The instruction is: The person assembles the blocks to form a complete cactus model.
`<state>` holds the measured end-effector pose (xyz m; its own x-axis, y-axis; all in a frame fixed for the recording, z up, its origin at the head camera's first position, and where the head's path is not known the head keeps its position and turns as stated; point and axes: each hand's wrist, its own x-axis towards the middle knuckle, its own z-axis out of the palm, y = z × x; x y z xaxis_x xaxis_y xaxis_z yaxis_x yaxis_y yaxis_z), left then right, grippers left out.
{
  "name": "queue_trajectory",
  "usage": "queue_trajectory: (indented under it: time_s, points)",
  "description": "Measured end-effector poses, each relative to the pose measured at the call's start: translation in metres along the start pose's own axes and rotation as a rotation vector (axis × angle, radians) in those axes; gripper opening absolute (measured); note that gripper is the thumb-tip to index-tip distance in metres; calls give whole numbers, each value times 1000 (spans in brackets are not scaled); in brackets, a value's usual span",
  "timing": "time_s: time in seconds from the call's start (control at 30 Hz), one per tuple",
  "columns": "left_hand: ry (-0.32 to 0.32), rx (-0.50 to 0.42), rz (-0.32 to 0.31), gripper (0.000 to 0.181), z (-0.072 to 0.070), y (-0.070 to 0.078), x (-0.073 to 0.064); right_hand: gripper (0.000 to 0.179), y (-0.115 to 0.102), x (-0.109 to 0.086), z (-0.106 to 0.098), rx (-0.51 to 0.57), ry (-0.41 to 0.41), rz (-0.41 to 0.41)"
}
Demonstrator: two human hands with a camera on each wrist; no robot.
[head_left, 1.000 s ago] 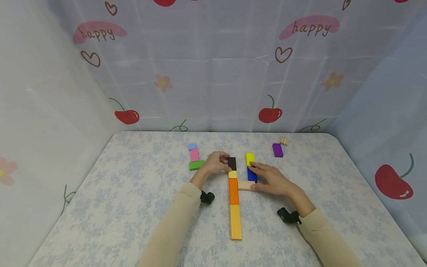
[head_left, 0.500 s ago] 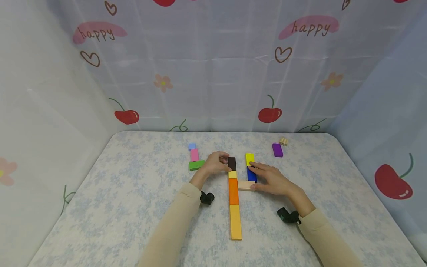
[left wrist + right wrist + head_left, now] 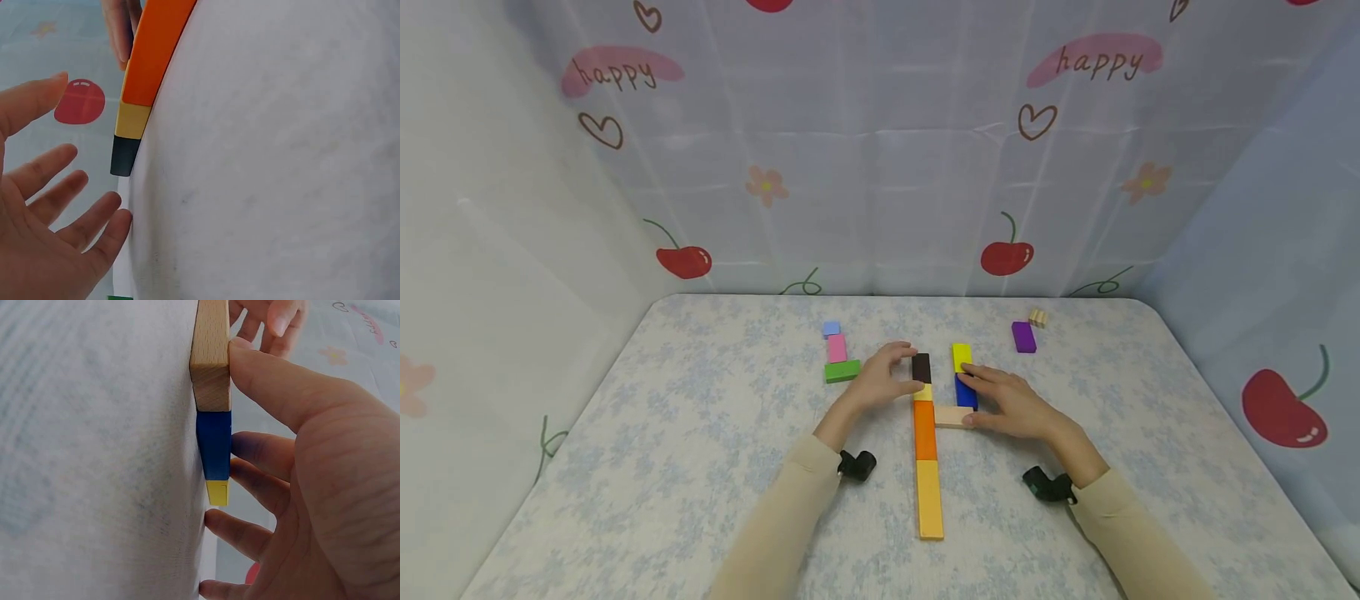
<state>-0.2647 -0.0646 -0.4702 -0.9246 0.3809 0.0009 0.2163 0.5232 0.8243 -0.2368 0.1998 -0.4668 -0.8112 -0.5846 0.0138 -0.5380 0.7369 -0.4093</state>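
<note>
A straight column of wooden blocks lies on the table: a black block [image 3: 921,367] at the far end, a small pale yellow one [image 3: 927,394], an orange one [image 3: 925,431] and a long yellow-orange one [image 3: 929,500]. My left hand [image 3: 876,385] hovers beside the black block with its fingers spread, apart from it in the left wrist view. A plain wood block [image 3: 950,417] juts right from the orange block. Beyond it a blue block [image 3: 966,393] and a yellow block [image 3: 962,357] stand in line. My right hand [image 3: 1018,406] rests its thumb on the plain block and extended fingertips on the blue one.
Light blue [image 3: 832,328], pink [image 3: 837,348] and green [image 3: 842,372] blocks touch in a group on the left. A purple block [image 3: 1023,337] lies at the back right beside small plain wood pieces [image 3: 1037,317]. Printed curtains border the table [image 3: 700,467].
My left hand has drawn slightly back toward me and its fingers have spread wider beside the black block. My right hand and the blocks stay put.
</note>
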Motion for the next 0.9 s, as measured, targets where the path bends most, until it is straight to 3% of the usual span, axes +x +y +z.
queue_trajectory:
  time_s: [0.4, 0.67, 0.9]
  points:
    - [-178, 198, 95, 66, 5, 3, -23, 71, 2, -1, 0, -8, 5, -16]
    - [-220, 349, 168, 74, 6, 1, -28, 71, 2, -1, 0, -1, 10, -18]
    - [-232, 369, 160, 76, 7, -1, -31, 72, 3, -1, 1, 0, 7, -16]
